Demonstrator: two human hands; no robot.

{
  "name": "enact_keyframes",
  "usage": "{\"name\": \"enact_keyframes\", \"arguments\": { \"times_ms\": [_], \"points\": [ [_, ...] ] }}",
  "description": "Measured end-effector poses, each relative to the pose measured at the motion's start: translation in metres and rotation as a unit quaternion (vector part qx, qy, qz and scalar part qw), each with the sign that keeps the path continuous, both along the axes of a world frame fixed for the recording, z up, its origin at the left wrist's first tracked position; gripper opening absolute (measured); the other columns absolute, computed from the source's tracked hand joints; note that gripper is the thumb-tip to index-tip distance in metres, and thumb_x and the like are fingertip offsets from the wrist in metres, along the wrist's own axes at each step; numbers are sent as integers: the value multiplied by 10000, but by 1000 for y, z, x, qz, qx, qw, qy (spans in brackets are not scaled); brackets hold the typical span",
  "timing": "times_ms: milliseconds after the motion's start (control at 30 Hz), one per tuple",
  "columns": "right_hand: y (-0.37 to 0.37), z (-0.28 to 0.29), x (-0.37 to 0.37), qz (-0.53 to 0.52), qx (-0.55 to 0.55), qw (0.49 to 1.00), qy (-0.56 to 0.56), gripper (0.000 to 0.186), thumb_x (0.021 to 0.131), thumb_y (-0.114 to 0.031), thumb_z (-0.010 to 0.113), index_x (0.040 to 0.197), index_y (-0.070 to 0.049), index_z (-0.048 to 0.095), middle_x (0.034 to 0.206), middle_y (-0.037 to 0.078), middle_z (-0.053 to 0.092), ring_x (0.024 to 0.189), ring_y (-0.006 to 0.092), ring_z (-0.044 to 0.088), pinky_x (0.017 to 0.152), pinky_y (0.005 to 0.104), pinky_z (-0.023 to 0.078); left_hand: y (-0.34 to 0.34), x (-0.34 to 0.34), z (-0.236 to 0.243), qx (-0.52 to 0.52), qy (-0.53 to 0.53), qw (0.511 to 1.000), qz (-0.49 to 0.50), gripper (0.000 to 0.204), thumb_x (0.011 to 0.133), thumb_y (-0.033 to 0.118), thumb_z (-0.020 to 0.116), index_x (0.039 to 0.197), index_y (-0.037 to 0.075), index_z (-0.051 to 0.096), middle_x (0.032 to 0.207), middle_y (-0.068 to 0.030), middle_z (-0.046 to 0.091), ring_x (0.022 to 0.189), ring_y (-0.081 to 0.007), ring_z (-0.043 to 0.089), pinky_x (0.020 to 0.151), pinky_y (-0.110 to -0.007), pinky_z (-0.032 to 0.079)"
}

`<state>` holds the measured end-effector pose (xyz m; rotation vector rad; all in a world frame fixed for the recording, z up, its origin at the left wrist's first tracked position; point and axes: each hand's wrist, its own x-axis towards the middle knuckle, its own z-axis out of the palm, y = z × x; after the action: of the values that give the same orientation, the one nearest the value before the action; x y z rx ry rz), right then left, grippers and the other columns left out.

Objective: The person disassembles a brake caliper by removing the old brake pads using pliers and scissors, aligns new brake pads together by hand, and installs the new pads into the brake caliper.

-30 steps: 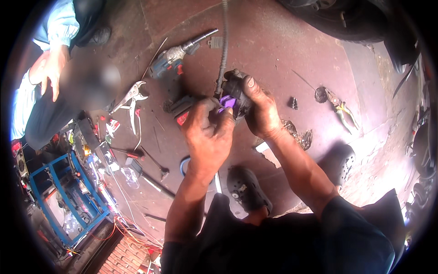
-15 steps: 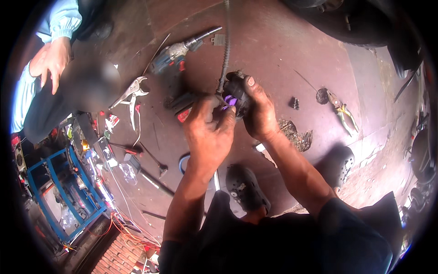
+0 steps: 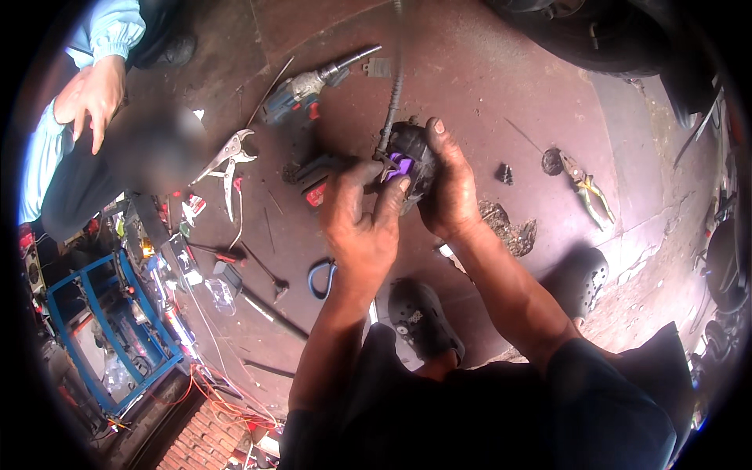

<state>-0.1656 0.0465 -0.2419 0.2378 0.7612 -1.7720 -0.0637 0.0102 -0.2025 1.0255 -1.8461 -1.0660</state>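
Note:
My right hand (image 3: 456, 196) is wrapped round a black, rounded housing (image 3: 419, 153), its thumb along the far right side. A bright purple piece (image 3: 400, 165) shows on the housing's left face. From there a dark ribbed cable (image 3: 393, 98) runs up to the far edge of the picture. My left hand (image 3: 356, 227) is closed at the cable's lower end, thumb and index finger by the purple piece. What its other fingers touch is hidden.
A cordless power tool (image 3: 301, 92), locking pliers (image 3: 227, 168) and a hammer (image 3: 254, 298) lie to the left. Yellow-handled pliers (image 3: 589, 192) lie right. A person's hand (image 3: 100, 98) is at far left. A blue-framed rack (image 3: 106, 337) stands at lower left.
The left thumb and fingers have shifted slightly, and more of the purple piece and housing shows. The cable leans further right at its top. Both hands keep their hold.

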Motion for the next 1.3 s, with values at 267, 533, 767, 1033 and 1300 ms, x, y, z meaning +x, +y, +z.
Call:
{"name": "enact_keyframes", "arguments": {
  "times_ms": [267,533,767,1033,1300],
  "points": [
    [0,17,-1,23,-6,1000,-18,533,872,-441,633,1119,28,583,1026,111,619,943,204,582,869,340,443,-9,4,4,-196,-77,976,-56,202,780,8,701,969,-15,635,899,-122,599,815,-276,587,711,-365,477],
    [-4,17,-4,49,-18,998,-35,451,908,-432,589,1078,-14,585,952,83,615,899,201,579,836,335,454,-7,12,5,-203,-183,951,-142,442,825,276,674,1136,-33,615,1035,-162,541,924,-351,503,797,-440,436],
    [3,6,-12,48,0,997,-58,480,912,-479,560,1122,-47,552,990,95,614,901,215,596,837,377,487,9,16,-12,-192,-186,956,-124,540,799,205,724,1246,-28,530,1200,-181,452,1070,-303,475,914,-415,410],
    [3,5,-12,56,-18,993,-99,528,886,-488,597,1158,-40,532,1022,106,609,943,229,600,871,387,486,13,18,-7,-103,-31,993,-51,567,719,144,795,1220,12,563,1247,-208,426,1140,-349,444,956,-426,397],
    [5,3,-14,80,-52,989,-109,571,878,-520,590,1175,-35,532,1031,117,614,925,225,618,826,381,525,4,15,3,-138,-137,969,-150,547,716,165,803,1204,30,594,1269,-188,426,1162,-340,467,978,-410,408]
  ]
}}
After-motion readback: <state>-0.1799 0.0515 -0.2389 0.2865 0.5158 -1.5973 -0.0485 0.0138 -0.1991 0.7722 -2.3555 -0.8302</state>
